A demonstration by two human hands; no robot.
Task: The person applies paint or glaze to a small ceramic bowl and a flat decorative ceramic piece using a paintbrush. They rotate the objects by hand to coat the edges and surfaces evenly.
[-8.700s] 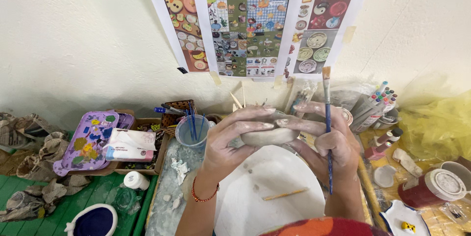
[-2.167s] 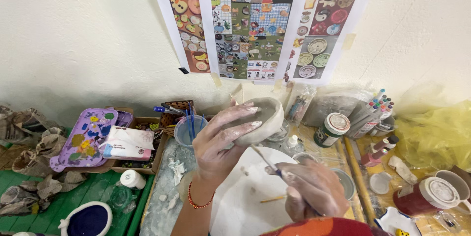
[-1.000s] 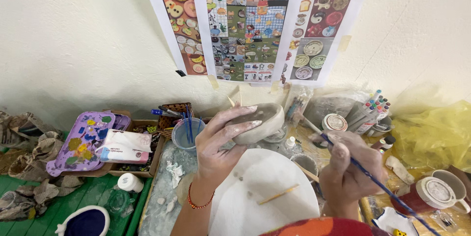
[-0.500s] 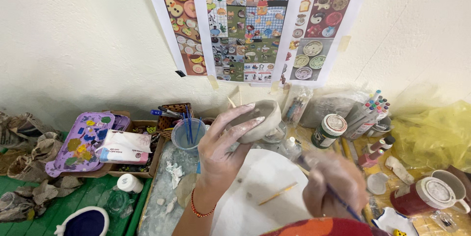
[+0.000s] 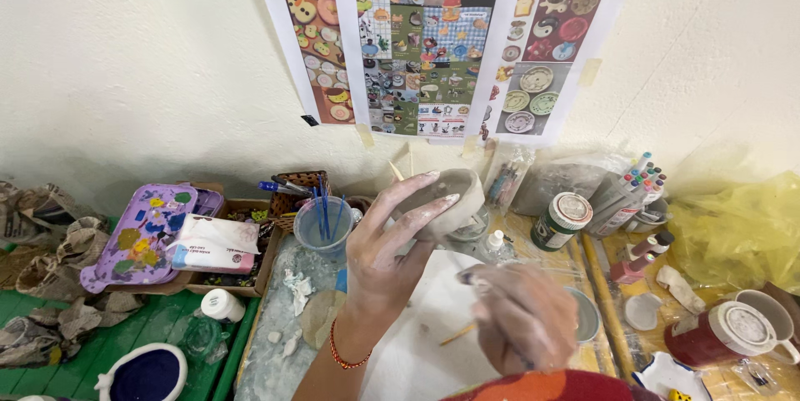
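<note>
My left hand [image 5: 392, 243], smeared with pale clay and wearing a red bracelet, is raised and grips a small grey clay bowl [image 5: 454, 197] by its rim. My right hand [image 5: 521, 318] is lower and nearer, blurred, closed around a thin paintbrush [image 5: 467, 278] whose tip points up-left below the bowl. Under both hands lies a white round board [image 5: 417, 343] with a small wooden stick [image 5: 458, 334] on it.
A clear cup of brushes [image 5: 323, 224], a purple paint palette [image 5: 142, 234], a white tube [image 5: 212, 247], a lidded jar [image 5: 560, 219], markers [image 5: 637, 184], a yellow plastic bag [image 5: 742, 226] and a red mug [image 5: 725, 334] crowd the table. Picture sheets [image 5: 442, 34] hang on the wall.
My right hand has dropped from beside the jar to below the bowl, bringing the brush tip toward it. The left hand has kept the bowl raised, almost still.
</note>
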